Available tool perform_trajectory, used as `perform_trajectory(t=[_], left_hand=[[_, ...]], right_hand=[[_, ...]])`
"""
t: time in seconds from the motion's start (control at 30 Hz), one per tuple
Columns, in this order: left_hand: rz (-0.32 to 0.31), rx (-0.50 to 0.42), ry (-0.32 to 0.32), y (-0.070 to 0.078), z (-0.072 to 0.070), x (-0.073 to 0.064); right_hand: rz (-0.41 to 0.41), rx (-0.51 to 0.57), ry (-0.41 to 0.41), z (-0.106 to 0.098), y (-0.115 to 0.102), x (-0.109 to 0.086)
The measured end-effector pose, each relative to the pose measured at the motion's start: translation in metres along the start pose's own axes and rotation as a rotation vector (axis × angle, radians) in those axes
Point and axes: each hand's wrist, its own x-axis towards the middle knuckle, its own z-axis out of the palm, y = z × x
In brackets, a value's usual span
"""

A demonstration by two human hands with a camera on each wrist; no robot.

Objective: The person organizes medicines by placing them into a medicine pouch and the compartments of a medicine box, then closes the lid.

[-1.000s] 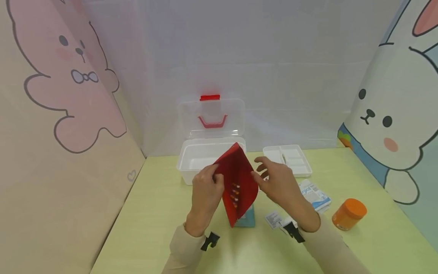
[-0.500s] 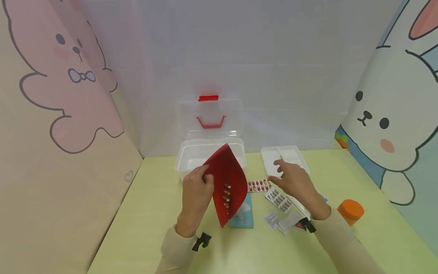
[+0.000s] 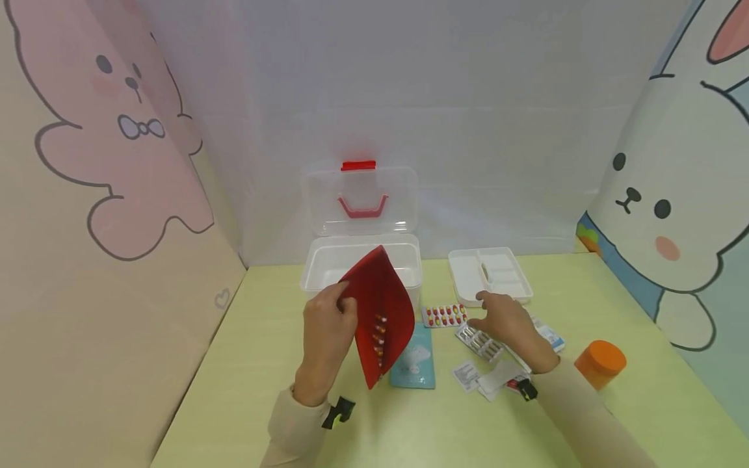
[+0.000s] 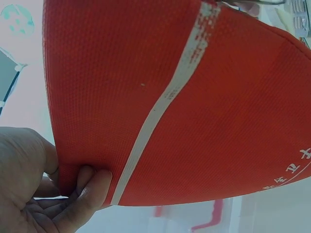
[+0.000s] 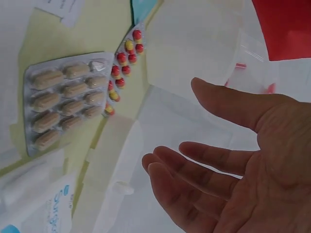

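Observation:
My left hand (image 3: pixel 326 335) grips the edge of a red fabric pouch (image 3: pixel 399 312), lifted above the table. A strip of capsules (image 3: pixel 380 333) shows inside its parted mouth. In the left wrist view, thumb and fingers pinch the red pouch (image 4: pixel 112 97), which has a pale stripe and white lettering. My right hand (image 3: pixel 515 328) hovers with nothing in it, fingers loosely bent and thumb apart. Below and left of it lie a blister pack of beige caplets (image 5: pixel 63 99) and one of red-and-yellow capsules (image 5: pixel 127 60).
A clear box (image 3: pixel 318 260) with a raised lid stands at the back. Right of it is a white divided tray (image 3: pixel 465 270). A blue packet (image 3: pixel 414 367), small white sachets (image 3: pixel 466 376), a blue-and-white pack (image 3: pixel 549 335) and an orange jar (image 3: pixel 601 364) lie around.
My right hand has moved away from the pouch, right and down over the blister packs. My left hand has carried the pouch a little left, uncovering the red-and-yellow capsule pack.

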Motion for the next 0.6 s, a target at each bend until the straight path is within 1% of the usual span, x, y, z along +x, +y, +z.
perform_trajectory(t=[0.13, 0.5, 0.6], left_hand=[[-0.011, -0.003, -0.005, -0.001, -0.002, 0.0], [-0.001, 0.004, -0.004, -0.003, -0.002, -0.003], [0.003, 0.005, -0.001, -0.004, -0.001, -0.004]], right_hand=[[0.013, -0.009, -0.035, 0.01, 0.006, 0.004], [0.068, 0.007, -0.098, 0.038, 0.019, 0.012], [0.068, 0.013, -0.105, 0.044, 0.022, 0.014]])
